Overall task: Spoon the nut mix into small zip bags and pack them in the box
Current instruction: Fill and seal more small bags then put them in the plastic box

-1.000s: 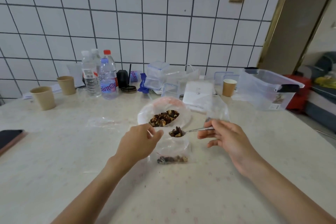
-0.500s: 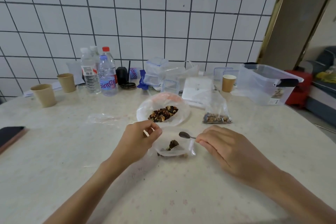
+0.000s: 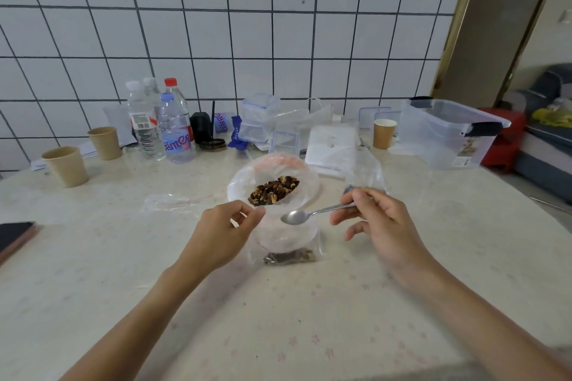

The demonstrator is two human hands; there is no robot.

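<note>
On the desk (image 3: 93,257), the big bag of nut mix (image 3: 274,189) sits at 12 o'clock of the small zip bag (image 3: 288,244); keep your left hand (image 3: 221,232) pinching its mouth wide, while your right hand (image 3: 376,219), gripping the empty spoon (image 3: 294,217), scoops level loads

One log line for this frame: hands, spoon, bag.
left hand: pinches zip bag mouth open | right hand: holds spoon, empty, above bag | nut mix: remains in bowl

two bare forearms, left hand (image 3: 221,233) and right hand (image 3: 379,224), no sleeves, rings or watch in view
</note>
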